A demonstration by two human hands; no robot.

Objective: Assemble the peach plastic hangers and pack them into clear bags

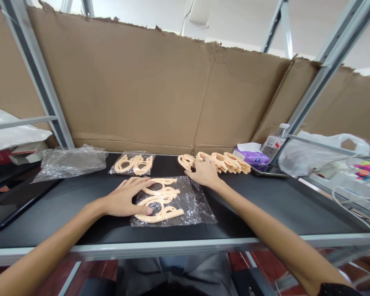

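My left hand (126, 198) lies with spread fingers on a clear plastic bag (194, 201) that holds cream-coloured curled pieces (160, 213). Farther back, my right hand (204, 172) reaches to a cream curled piece (185, 161) at the left end of a row; its fingers are bent at the piece's right edge, and the fingertips are partly hidden. Overlapping stacks of similar pieces (234, 163) stand just right of that hand. Behind my left hand lies another clear bag (133, 164) with cream pieces inside.
Empty-looking clear bags (70, 161) lie at the back left, near a dark flat device (18, 203). At the right are a purple tissue pack (254, 157), a bottle (274, 142) and a white plastic bag (320, 156). Cardboard (135, 86) and metal posts rise behind the black table (111, 230).
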